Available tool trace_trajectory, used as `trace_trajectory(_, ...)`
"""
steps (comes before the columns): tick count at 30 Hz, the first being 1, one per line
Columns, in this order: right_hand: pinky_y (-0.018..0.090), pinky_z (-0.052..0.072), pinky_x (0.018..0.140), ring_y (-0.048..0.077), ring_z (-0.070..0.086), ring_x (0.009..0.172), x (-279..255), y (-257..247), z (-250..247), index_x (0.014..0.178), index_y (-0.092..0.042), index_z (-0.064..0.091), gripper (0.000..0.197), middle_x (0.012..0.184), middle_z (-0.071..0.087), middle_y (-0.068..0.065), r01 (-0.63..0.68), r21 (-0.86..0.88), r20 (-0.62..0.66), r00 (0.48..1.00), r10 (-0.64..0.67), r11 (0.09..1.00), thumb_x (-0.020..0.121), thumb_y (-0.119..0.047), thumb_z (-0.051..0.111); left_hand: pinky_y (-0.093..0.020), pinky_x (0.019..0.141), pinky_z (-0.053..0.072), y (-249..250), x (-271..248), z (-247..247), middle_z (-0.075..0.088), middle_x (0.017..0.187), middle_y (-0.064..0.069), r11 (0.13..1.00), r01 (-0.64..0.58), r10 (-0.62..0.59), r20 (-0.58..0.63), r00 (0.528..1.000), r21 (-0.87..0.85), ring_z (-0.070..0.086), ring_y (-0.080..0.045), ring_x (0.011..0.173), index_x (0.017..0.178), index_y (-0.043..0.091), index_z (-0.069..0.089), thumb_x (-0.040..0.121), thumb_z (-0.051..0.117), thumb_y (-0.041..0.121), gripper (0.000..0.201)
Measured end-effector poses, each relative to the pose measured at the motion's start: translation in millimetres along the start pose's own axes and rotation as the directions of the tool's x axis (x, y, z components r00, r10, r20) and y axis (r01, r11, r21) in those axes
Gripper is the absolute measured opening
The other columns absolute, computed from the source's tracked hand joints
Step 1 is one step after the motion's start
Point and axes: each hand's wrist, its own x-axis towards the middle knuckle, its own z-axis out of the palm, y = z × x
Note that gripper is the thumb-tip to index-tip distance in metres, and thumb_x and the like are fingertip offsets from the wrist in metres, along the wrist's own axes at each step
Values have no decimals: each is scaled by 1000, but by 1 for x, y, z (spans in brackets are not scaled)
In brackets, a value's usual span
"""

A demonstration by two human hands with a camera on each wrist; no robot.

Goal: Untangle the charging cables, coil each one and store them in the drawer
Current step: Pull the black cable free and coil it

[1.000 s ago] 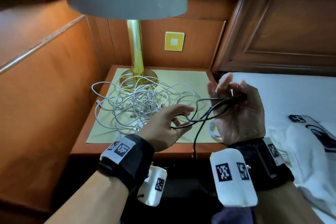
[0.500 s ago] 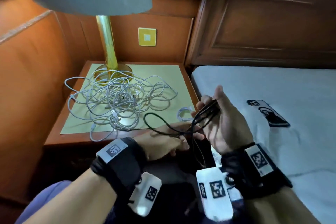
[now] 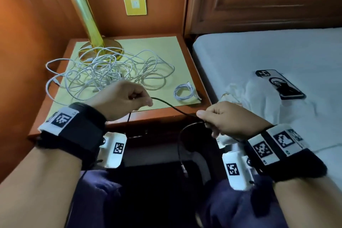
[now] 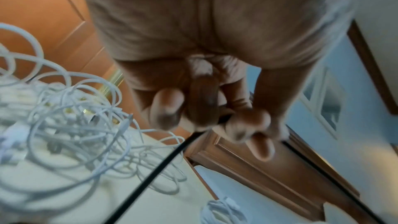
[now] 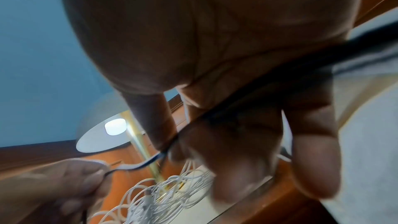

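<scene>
The person holds one black cable [image 3: 174, 108] between both hands, low in the middle of the head view, just in front of the wooden nightstand [image 3: 192, 57]. The left hand [image 3: 122, 98] is clenched around the cable, and the wrist view shows the fingers [image 4: 165, 108] curled over it, with the cable leaving the fist downward. The right hand [image 3: 227, 118] pinches the same cable between thumb and bent fingers; in its own wrist view the cable crosses under the fingers [image 5: 312, 151] toward the left hand [image 5: 71, 183]. Between the two hands the cable runs as a short, nearly straight line from upper left to lower right. Below the right hand the rest of it makes a loop and hangs down over the dark lap, ending in a small plug.

On the nightstand, in the upper left of the frame, lies a big tangle of white cables [image 3: 103, 74], partly over the round foot of the brass lamp [image 3: 88, 18]. One small white cable, already coiled [image 3: 186, 92], lies near the front right corner of the nightstand, apart from the tangle. To the right, a phone [image 3: 279, 83] lies on the white bed [image 3: 259, 52], beside a crumpled white cloth [image 3: 259, 102]. I cannot see the drawer clearly.
</scene>
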Motion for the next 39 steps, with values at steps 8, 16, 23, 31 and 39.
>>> trace_trajectory(8,16,45,87,-1,59,98,4,-35,30,120,-30,61,35,110,62,-14,183,124,-98,980,-171,975,90,-47,66,-23,39,37,27,-4,18,34,56,1,611,115,-171,11,985,-783,22,-13,47,117,-8,58,107,40,14,30)
trace_trajectory(16,36,49,65,25,61,55,0,-46,39,75,-12,54,34,55,50,2,12,573,236,955,-179,819,106,-24,44,-30,50,53,33,1,23,49,61,-7,339,35,-304,-74,950,-940,39,-14,40,111,2,51,104,35,3,18)
trace_trajectory(23,26,10,45,11,16,40,8,-31,-3,69,-18,43,27,56,22,-2,24,828,28,996,-85,560,94,-23,48,-42,77,61,5,20,17,50,116,-14,599,233,-572,-205,794,-766,61,-22,91,124,7,50,94,66,15,35)
trace_trajectory(31,28,15,45,12,16,42,13,-35,1,69,-16,40,9,57,20,-3,71,977,-7,952,-305,201,75,-16,33,-38,94,46,34,13,44,75,79,-8,840,-84,87,-19,996,-537,68,-29,90,89,9,73,102,45,44,47)
trace_trajectory(39,24,34,51,10,34,51,25,-16,-25,103,-10,66,30,65,41,-5,244,970,-241,963,122,-13,98,-16,37,-24,47,23,17,27,38,41,60,5,877,-36,-79,-219,973,-478,29,-11,45,84,18,69,104,51,23,28)
